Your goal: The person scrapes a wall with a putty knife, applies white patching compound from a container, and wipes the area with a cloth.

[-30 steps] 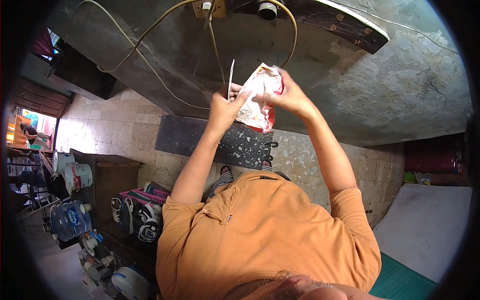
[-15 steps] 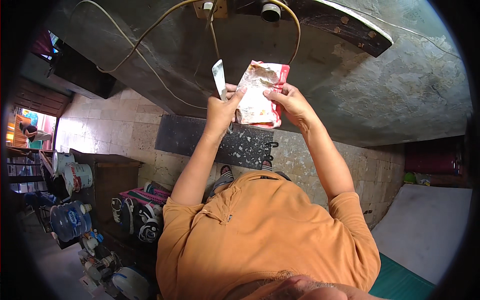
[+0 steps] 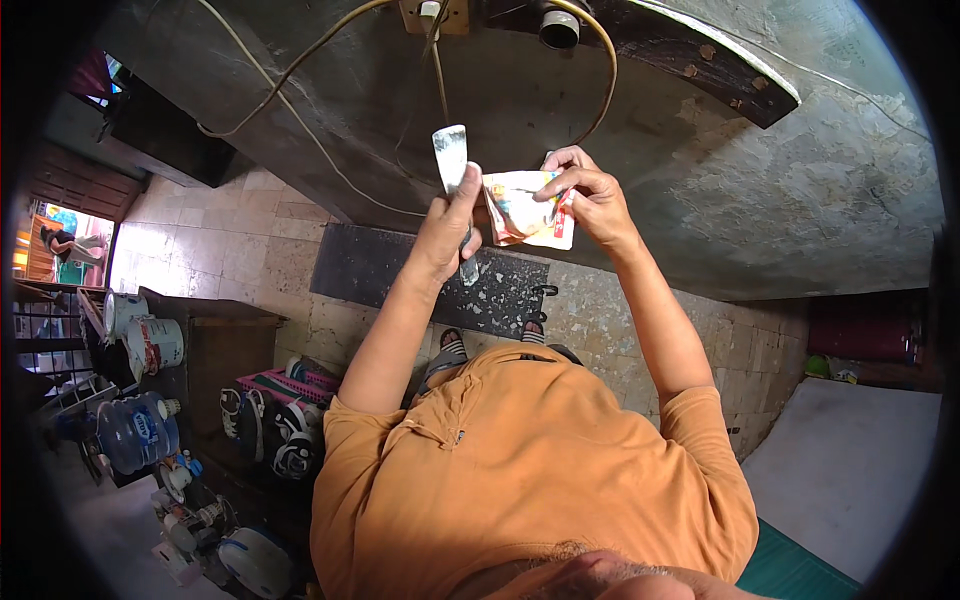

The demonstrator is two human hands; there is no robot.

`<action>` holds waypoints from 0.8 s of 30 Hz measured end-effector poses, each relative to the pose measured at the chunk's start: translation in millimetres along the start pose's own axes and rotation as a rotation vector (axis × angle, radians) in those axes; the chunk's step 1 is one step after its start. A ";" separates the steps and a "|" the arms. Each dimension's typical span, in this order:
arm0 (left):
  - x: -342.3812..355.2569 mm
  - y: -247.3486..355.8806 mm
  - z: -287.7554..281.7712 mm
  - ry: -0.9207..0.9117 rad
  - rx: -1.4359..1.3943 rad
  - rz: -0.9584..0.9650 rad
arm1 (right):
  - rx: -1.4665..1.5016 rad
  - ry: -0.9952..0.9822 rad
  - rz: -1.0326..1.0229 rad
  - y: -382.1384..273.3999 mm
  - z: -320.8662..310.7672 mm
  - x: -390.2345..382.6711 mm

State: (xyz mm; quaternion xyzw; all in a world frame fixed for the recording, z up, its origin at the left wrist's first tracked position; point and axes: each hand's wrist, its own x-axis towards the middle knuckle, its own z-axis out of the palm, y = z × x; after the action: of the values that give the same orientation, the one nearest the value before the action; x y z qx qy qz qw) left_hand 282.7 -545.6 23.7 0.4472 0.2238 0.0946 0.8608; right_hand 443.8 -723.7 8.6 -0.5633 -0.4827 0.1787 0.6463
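My left hand is closed round a putty knife, its flat blade pointing up and smeared with white. The thumb lies along the blade, and the handle end shows below the fist. Just to the right, my right hand pinches a crumpled red and white packet by its right side. The packet looks folded over and shows printed colours on its front. Its left edge is close to my left hand; whether fingers touch it from behind, I cannot tell.
A grey, patched wall stands ahead, with loose cables, a socket and a pipe end. Below lies a dark worn mat. Shoes, white buckets and a water bottle crowd the left.
The packet, upright between both hands before, is now folded over lower down. My left thumb has moved off it onto the putty knife, and my right hand has shifted its grip higher.
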 end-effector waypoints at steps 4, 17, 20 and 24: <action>-0.9 -6.3 8.3 0.079 0.239 0.194 | -0.117 -0.044 -0.067 -8.7 1.1 1.6; -4.3 -20.5 24.5 0.330 0.234 0.529 | 0.287 0.383 0.514 -14.9 34.4 4.9; 1.1 -18.5 28.7 0.369 0.037 0.428 | 0.631 0.389 0.399 -14.8 47.7 -9.6; 2.1 -23.5 22.1 0.331 0.274 0.456 | -0.257 0.629 0.213 -0.3 48.8 -17.7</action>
State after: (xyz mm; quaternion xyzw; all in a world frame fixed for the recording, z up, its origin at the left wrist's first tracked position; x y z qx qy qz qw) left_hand 294.1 -574.6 15.0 0.5763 0.2653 0.3256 0.7010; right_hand 395.1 -710.4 -3.6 -0.7148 -0.2173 0.0008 0.6647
